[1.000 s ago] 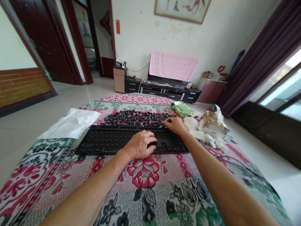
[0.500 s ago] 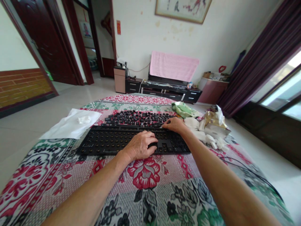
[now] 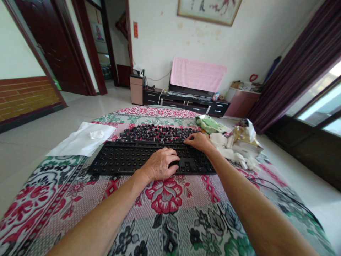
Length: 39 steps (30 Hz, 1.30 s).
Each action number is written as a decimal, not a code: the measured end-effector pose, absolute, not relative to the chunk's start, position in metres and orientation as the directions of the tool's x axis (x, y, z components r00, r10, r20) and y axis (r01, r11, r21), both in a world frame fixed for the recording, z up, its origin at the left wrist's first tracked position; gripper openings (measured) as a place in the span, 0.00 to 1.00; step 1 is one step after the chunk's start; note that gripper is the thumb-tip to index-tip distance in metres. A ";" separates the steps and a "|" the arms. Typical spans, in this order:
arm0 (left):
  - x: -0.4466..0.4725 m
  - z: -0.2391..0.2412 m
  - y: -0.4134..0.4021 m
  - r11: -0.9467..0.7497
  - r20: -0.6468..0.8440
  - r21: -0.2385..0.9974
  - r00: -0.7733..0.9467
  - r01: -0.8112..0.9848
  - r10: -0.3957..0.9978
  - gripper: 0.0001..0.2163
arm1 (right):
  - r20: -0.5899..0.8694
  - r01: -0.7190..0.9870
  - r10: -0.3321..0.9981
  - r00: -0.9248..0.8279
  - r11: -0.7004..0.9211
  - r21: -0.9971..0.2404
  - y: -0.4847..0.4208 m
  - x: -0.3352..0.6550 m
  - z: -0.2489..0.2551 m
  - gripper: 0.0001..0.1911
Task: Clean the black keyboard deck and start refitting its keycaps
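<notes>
A black computer keyboard (image 3: 131,156) with its keycaps off lies across the patterned cloth, bare key sockets showing. My left hand (image 3: 163,164) rests on its middle, fingers curved over the sockets and the thumb apart from the forefinger. At the keyboard's back edge, my right hand (image 3: 198,141) is closed in a pinch; what is between its fingertips is too small to make out. Just behind the keyboard spreads a heap of loose black keycaps (image 3: 149,132), close to the right fingertips.
On the left lies a white sheet (image 3: 76,140) with a crumpled tissue (image 3: 96,134) on it. A green packet (image 3: 210,124), crumpled white tissues (image 3: 243,160) and a gold-coloured bag (image 3: 243,137) stand at the right. A black cable (image 3: 287,199) runs off the right side of the cloth.
The view has shifted very slightly. Both hands keep nearly the same place on the keyboard, with only small movement at the right fingertips.
</notes>
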<state>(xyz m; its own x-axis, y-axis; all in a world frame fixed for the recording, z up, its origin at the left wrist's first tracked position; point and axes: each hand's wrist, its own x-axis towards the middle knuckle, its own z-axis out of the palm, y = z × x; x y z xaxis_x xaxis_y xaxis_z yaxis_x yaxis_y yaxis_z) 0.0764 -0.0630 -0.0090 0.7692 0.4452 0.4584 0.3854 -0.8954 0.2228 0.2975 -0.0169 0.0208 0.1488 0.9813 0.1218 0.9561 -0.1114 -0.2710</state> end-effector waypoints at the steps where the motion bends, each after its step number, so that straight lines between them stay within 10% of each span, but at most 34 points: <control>1: 0.076 -0.009 -0.063 -0.895 0.458 0.222 0.770 0.386 0.445 0.11 | 0.125 0.953 0.981 0.145 -0.105 -0.284 -0.017 0.299 0.020 0.17; 12: 0.076 -0.013 -0.061 -0.901 0.477 0.215 0.765 0.376 0.433 0.12 | 0.268 0.545 0.890 0.370 0.026 -0.838 -0.052 0.317 0.030 0.20; 17: 0.076 -0.014 -0.060 -0.902 0.473 0.211 0.768 0.376 0.431 0.12 | 0.347 0.551 0.903 0.252 0.161 -0.819 -0.069 0.322 0.030 0.21; 25: 0.076 -0.012 -0.061 -0.909 0.485 0.206 0.769 0.362 0.416 0.12 | 0.034 0.489 0.992 -0.119 0.088 -0.868 -0.098 0.317 0.046 0.16; 39: 0.076 -0.014 -0.059 -0.908 0.488 0.205 0.766 0.365 0.418 0.12 | -0.076 0.530 0.983 -0.166 0.024 -0.848 -0.113 0.313 0.056 0.12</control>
